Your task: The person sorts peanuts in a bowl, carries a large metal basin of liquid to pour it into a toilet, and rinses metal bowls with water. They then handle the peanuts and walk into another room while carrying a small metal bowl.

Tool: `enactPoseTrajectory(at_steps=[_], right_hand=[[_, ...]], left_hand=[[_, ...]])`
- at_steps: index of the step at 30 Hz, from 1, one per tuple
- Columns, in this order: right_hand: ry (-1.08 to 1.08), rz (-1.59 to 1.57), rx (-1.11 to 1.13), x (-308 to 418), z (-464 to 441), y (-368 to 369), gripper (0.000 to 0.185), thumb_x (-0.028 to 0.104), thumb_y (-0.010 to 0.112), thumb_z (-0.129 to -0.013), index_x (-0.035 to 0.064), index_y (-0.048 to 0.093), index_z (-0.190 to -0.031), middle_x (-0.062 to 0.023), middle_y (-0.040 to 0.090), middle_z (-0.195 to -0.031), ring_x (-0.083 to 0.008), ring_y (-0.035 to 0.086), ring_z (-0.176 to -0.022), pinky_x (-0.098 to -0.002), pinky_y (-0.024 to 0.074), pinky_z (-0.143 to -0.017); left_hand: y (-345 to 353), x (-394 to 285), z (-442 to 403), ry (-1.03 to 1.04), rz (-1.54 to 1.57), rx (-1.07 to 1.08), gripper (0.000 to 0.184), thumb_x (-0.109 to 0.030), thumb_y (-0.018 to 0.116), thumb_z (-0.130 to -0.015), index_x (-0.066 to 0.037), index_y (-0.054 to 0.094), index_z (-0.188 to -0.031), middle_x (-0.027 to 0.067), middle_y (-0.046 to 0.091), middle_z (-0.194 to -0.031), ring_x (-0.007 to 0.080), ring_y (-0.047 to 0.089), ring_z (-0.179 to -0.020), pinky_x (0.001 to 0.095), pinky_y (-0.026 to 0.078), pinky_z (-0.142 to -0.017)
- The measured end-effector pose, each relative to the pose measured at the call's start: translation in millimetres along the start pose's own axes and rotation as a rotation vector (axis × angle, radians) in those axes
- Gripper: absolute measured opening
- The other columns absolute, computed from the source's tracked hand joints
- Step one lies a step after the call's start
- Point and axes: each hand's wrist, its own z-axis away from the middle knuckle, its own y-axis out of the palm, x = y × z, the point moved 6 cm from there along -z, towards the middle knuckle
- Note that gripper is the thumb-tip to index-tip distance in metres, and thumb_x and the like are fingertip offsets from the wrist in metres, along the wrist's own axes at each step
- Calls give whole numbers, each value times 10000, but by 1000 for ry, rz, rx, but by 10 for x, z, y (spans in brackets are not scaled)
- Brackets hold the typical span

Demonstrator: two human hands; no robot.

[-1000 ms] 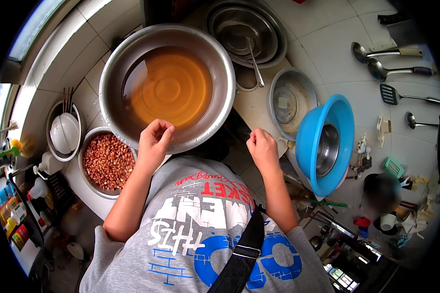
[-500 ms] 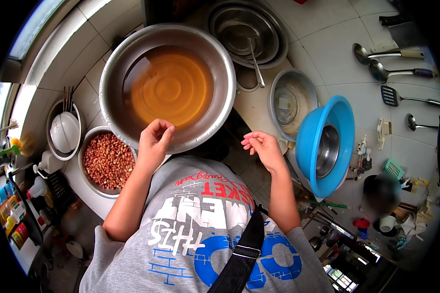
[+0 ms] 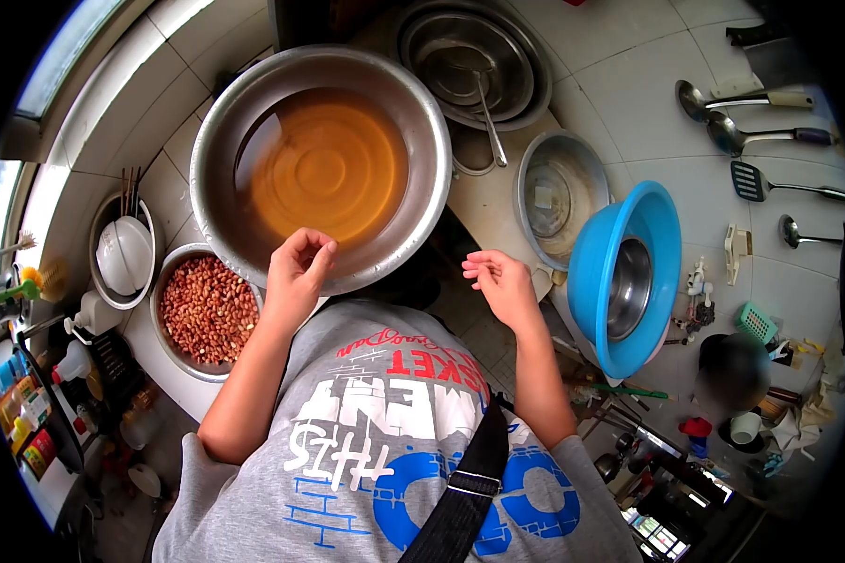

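Observation:
A large metal basin [image 3: 421, 220] holds amber-brown liquid [image 3: 329, 169] with faint rings showing in it. My left hand [image 3: 297, 267] is over the basin's near rim, fingers curled in and thumb close to the fingertips; what they hold, if anything, is hidden. My right hand [image 3: 505, 286] hovers to the right of the basin, touching nothing, its fingers loosely stretched and holding nothing. Left of my left forearm, a metal bowl [image 3: 172, 352] is filled with reddish-brown peanuts [image 3: 208, 310].
On the right stand a blue plastic basin [image 3: 587, 272] with a metal bowl [image 3: 629, 289] inside and a worn metal basin [image 3: 535, 225]. Nested metal bowls [image 3: 535, 103] with a ladle [image 3: 491, 122] sit behind. Utensils such as a slotted turner [image 3: 749, 183] hang on the tiled wall. Crockery [image 3: 124, 253] is at left.
My right hand has shifted very slightly, with its fingers a touch straighter. The left hand stays over the rim.

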Motion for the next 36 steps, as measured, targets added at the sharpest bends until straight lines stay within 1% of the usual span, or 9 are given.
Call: enactPoseTrajectory(at_steps=[8, 11, 14, 17, 20, 24, 29, 32, 36], right_hand=[[-122, 229, -94, 70, 28, -33, 197, 50, 613, -903, -49, 643, -1071, -177, 715, -905, -250, 713, -784, -331, 579, -675], [-50, 380, -113, 248, 34, -34, 217, 58, 669, -864, -25, 651, -1064, -166, 701, -950, -247, 701, -801, -326, 565, -674], [-426, 460, -226, 479, 37, 34, 221, 52, 695, -839, -8, 655, -1048, -141, 679, -1007, -223, 682, -829, -314, 555, -682], [-388, 306, -151, 601, -84, 177, 233, 46, 703, -824, 2, 653, -1047, -126, 653, -1026, -229, 666, -860, -311, 553, -700], [-523, 297, -85, 834, -260, 439, 231, 30, 695, -819, 2, 647, -1042, -129, 649, -982, -245, 659, -815, -314, 551, -686], [-546, 491, 107, 887, -662, 915, 218, 87, 670, -836, -2, 637, -1033, -169, 638, -999, -320, 645, -909, -409, 530, -792], [-485, 952, 207, 597, -1073, 1469, 340, 112, 635, -840, 63, 606, -1175, -169, 641, -1085, -351, 598, -1062, -443, 502, -899], [-414, 1227, 233, 420, -1270, 1657, 297, 96, 594, -852, 59, 634, -1144, -171, 645, -1104, -342, 605, -1059, -427, 508, -888], [-197, 1303, 474, 510, -1352, 1796, 159, 105, 576, -852, 51, 726, -861, -174, 655, -1106, -336, 592, -1086, -419, 496, -883]], left_hand=[[-27, 42, 17, -37, 7, 16, 119, -106, 627, -946, 4, 600, -910, 0, 604, -840, 71, 560, -773, 219, 466, -723], [-23, 29, 13, 19, -11, -8, 124, -104, 615, -942, 9, 595, -895, -21, 582, -760, 39, 533, -689, 217, 479, -655], [-53, 49, 37, 0, 1, -12, 128, -106, 616, -942, 10, 594, -894, -21, 578, -746, 42, 526, -681, 216, 464, -637], [-111, 29, 72, -16, -36, -15, 132, -109, 616, -942, 12, 593, -894, -19, 573, -733, 49, 519, -673, 217, 442, -614], [-212, 10, 116, -8, -71, -47, 136, -114, 617, -941, 12, 593, -897, -15, 574, -728, 54, 517, -667, 218, 425, -602], [-376, -34, 223, -6, -84, -126, 133, -115, 617, -939, 13, 597, -910, -6, 583, -731, 62, 530, -672, 223, 439, -621], [-617, -15, 412, 6, -113, -237, 119, -110, 620, -935, 8, 610, -919, -2, 596, -757, 65, 541, -686, 225, 445, -635], [-733, 70, 521, 10, -74, -316, 112, -106, 628, -929, 4, 615, -916, -10, 589, -751, 62, 530, -677, 224, 438, -626], [-848, 164, 620, 11, -38, -381, 110, -104, 631, -926, 5, 617, -918, -6, 592, -752, 61, 529, -674, 230, 438, -623]])
